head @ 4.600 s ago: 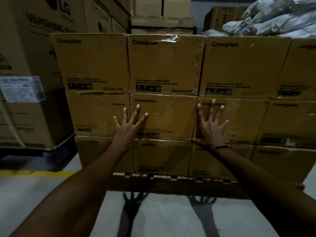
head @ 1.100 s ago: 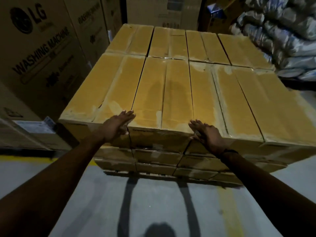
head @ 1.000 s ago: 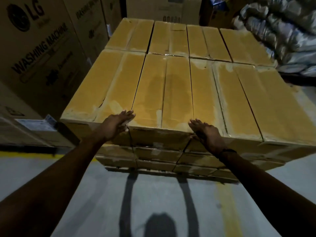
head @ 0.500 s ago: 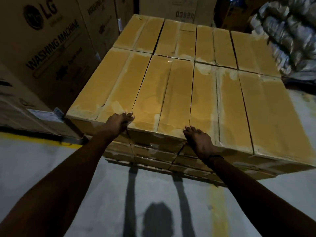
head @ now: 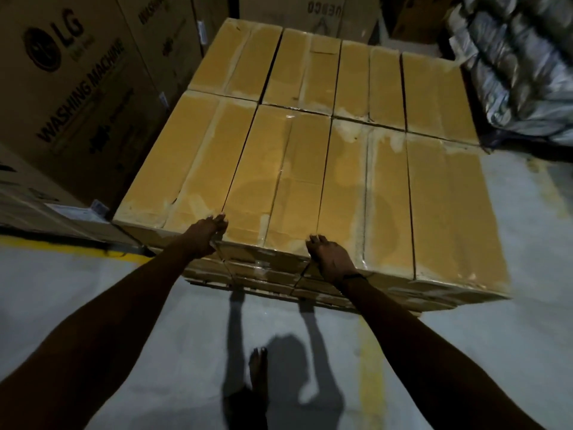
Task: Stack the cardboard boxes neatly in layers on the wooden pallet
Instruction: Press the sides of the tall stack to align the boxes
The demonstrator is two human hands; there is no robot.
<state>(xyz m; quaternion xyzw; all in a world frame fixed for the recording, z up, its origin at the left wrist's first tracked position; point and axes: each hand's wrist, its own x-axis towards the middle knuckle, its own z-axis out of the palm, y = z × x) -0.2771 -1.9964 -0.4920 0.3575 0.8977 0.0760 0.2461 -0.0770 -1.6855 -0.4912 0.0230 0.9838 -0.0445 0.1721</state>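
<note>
Cardboard box (head: 273, 181) fills the top layer's near row. Left hand (head: 203, 235) and right hand (head: 328, 259) curl over its front corners. Uneven pushing could skew it.

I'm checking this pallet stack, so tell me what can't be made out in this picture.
- Pallet: head view, hidden under the boxes and in dark shadow.
- Lower layers: only thin front edges show below the top layer.
- Left hand and right hand: palms and thumbs hidden by their own backs at the front edge.
- Small labels: too dim to read.

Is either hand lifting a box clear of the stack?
No: the left hand and right hand sit on the near top edge of the seated top-layer boxes.
</note>
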